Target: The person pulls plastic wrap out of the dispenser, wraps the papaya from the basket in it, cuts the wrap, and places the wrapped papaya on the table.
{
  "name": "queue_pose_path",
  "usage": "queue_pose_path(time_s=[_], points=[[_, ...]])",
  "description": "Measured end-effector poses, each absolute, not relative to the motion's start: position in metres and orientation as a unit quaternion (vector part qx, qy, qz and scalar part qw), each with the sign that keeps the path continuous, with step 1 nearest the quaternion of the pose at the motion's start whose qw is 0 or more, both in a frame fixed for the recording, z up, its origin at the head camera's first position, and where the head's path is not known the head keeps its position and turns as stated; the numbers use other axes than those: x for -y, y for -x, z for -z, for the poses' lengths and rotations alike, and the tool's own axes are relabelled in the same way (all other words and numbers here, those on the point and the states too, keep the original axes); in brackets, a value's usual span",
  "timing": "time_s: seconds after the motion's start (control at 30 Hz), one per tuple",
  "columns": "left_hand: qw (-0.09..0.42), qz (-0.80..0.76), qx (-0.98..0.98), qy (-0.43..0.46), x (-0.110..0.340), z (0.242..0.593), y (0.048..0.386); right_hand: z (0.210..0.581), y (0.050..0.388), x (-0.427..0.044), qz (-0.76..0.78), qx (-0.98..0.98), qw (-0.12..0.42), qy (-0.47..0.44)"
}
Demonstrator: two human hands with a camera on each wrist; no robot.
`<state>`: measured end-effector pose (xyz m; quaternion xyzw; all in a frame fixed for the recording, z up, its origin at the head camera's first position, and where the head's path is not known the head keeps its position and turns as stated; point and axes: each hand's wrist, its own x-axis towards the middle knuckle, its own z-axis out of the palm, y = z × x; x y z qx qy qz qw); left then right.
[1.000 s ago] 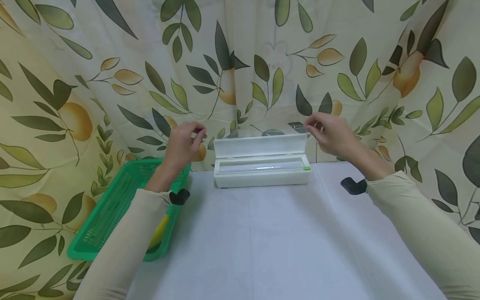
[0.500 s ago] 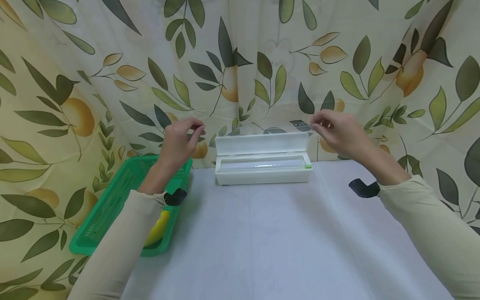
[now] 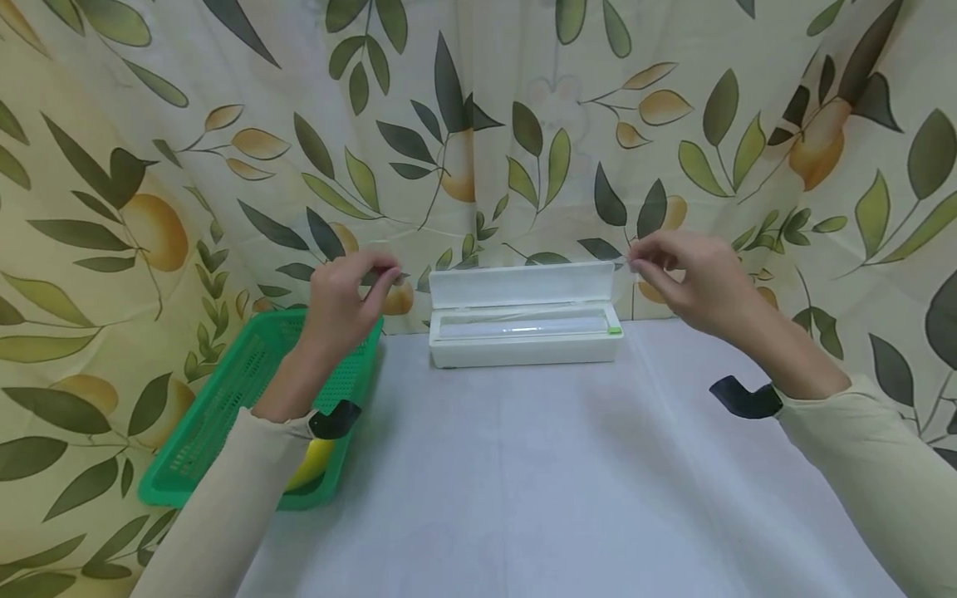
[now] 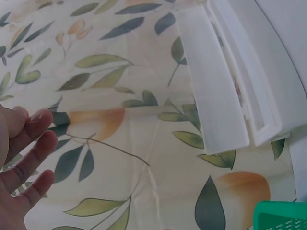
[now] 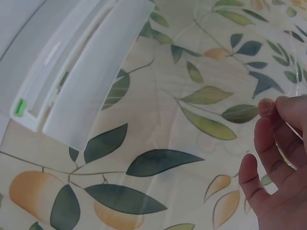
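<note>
My left hand (image 3: 340, 303) and my right hand (image 3: 699, 278) are raised on either side of a white cling film dispenser (image 3: 523, 354). Thumb and fingertips are pinched together on each. A thin, clear sheet of cling film (image 5: 296, 72) creases at the right fingertips in the right wrist view. It appears to stretch across to the left hand, though it is nearly invisible against the pattern. The dispenser's lid (image 3: 521, 286) stands up at the back. Inside lies the film roll (image 3: 523, 327), and a small green slider (image 3: 615, 330) sits at the right end.
A green plastic basket (image 3: 160, 490) stands at the left, under my left forearm. A yellow, banana-like thing (image 3: 312, 465) lies in it, partly hidden by the sleeve. Leaf-and-fruit patterned cloth (image 3: 553, 50) rises behind the white tabletop (image 3: 501, 482).
Both hands have drawn back a little toward me and spread apart, the left one leftward and the right one rightward. Dispenser and basket stay in place.
</note>
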<state>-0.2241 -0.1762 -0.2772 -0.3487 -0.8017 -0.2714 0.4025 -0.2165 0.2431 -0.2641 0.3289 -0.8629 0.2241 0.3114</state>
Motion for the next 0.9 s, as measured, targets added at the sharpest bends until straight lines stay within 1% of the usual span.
queue_pose_path(time_s=[0.4,0.6,0.9], points=[[0.427,0.262,0.792,0.348,0.181,0.283,0.192,0.266,0.184,-0.243,-0.208,0.85,0.334,-0.352],[0.422,0.261,0.795,0.349,0.184,0.288,0.179,0.272,0.17,-0.245,-0.213,0.845,0.34,-0.352],[0.419,0.279,0.792,0.347,0.185,0.299,0.151,0.285,0.147,-0.248,-0.214,0.829,0.361,-0.369]])
